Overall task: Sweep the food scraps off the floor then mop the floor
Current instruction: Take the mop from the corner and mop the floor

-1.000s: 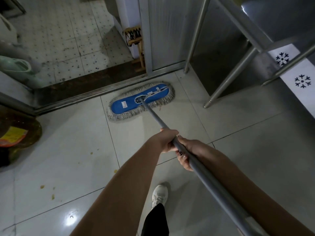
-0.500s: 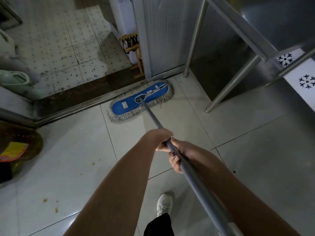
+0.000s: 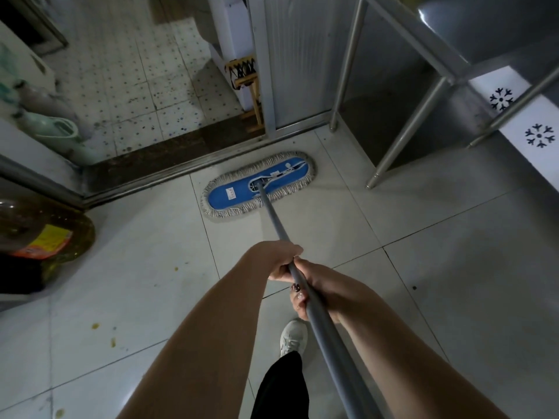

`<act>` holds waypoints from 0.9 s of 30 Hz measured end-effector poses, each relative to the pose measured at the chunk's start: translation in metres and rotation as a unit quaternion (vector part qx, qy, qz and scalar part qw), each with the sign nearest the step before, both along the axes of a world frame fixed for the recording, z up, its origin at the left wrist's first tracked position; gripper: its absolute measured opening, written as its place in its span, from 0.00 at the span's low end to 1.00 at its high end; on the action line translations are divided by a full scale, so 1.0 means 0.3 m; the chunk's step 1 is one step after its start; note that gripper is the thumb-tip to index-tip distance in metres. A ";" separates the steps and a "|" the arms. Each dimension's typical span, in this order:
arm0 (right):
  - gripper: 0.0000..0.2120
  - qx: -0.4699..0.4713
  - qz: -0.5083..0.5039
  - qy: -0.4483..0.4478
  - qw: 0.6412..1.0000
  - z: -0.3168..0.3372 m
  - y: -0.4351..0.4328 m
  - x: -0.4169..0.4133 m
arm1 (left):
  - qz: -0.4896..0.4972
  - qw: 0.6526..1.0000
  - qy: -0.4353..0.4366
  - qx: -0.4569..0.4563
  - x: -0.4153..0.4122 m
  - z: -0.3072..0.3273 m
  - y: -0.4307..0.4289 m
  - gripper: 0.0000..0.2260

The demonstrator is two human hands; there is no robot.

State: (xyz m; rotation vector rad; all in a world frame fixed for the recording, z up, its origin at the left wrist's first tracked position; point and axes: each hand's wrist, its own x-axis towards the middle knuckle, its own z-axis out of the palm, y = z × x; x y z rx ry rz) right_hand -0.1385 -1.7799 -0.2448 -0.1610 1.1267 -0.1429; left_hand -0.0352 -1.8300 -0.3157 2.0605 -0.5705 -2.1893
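Currently, we hold the mop handle with both hands. Our left hand is the forward one, its fingers wrapped round the shaft from the left side. Our right hand grips the shaft directly behind it, so that the two hands touch. Its painted fingertips curl under the handle. The handle runs from the lower right of the view up to the mop head and joins it near the middle.

The mop head, a blue pad with a pale fringe, lies flat on the floor. Its long axis runs roughly parallel to the metal threshold; it lies just short of the threshold and does not touch it. Its right end is near the foot of the door frame.

Food scraps show as small yellowish spots on the tiles to our left, well apart from the mop head. A large oil bottle with a yellow label sits at the left edge. Steel table legs stand to the right of the mop head. Our white shoe is planted below the hands, just left of the handle.
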 end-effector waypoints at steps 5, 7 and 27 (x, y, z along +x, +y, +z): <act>0.28 -0.016 0.030 -0.008 0.999 -0.019 0.250 -0.074 | -0.010 1.000 -0.001 -0.003 -0.062 -0.001 0.256 0.08; 0.28 -0.021 0.039 -0.003 0.999 -0.028 0.374 -0.115 | -0.004 1.000 -0.004 -0.011 -0.100 -0.012 0.385 0.08; 0.27 0.017 0.063 -0.031 0.997 -0.024 1.173 -0.235 | 0.112 0.994 -0.008 0.008 -0.211 -0.025 1.232 0.07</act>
